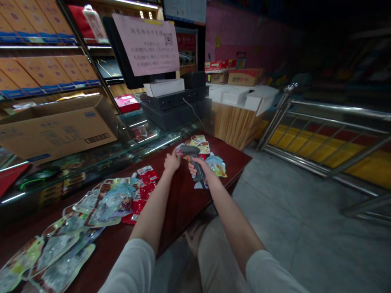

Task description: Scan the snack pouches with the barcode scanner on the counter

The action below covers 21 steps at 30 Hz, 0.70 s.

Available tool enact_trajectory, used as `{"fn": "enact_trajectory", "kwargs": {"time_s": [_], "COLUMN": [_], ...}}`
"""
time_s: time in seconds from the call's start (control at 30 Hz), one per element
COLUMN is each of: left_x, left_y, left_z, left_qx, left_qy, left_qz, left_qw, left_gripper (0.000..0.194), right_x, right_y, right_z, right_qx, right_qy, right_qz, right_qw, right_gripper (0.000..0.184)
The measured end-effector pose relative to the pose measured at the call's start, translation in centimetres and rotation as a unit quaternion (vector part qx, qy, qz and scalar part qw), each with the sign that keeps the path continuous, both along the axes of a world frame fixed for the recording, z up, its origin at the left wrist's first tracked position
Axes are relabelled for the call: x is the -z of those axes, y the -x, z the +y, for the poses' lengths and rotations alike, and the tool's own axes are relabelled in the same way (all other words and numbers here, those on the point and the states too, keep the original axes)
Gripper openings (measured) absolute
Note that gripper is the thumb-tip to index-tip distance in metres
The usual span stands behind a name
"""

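My right hand (200, 169) is wrapped round the grip of a dark handheld barcode scanner (191, 150), whose head points left. My left hand (172, 161) is closed at the scanner's front, its fingers on a small packet (180, 149) that is partly hidden. Beyond the scanner lie several snack packets (200, 142), and a clear-and-yellow packet (217, 165) lies to its right. Left of my left forearm are red packets (148, 175). A long row of clear pouches (106, 203) overlaps along the dark red table (180, 203).
Behind the table runs a glass counter (152, 142) with an open cardboard box (61, 130), a computer mouse (39, 177) and a monitor (122, 53) bearing a paper sign (149, 44). A metal railing (330, 142) stands to the right.
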<state>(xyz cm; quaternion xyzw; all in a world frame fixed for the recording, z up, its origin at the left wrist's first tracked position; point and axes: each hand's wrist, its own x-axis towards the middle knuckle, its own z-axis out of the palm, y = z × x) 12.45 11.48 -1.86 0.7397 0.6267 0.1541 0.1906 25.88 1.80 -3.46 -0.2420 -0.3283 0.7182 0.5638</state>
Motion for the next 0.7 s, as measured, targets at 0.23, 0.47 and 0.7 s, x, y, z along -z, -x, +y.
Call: {"fn": "enact_trajectory", "kwargs": {"time_s": [0.23, 0.47, 0.7], "left_x": [0.4, 1.5, 2.4], "left_y": [-0.7, -1.2, -0.8], "left_z": [-0.7, -2.0, -1.8], "left_qx": [-0.011, 0.013, -0.017], "left_qy": [-0.012, -0.108, -0.125], "left_qz": [0.039, 0.071, 0.040], "left_qw": [0.999, 0.992, 0.991], "left_gripper": [0.055, 0.050, 0.045], "right_x": [-0.4, -0.8, -0.6], "right_y": [0.0, 0.0, 0.0], "right_z": [-0.3, -0.3, -0.4], "right_qx": [-0.006, 0.005, 0.006], "right_qy": [0.005, 0.023, 0.028], "right_qz": [0.015, 0.027, 0.034], "right_qw": [1.000, 0.999, 0.999], "right_gripper": [0.022, 0.017, 0.009]}}
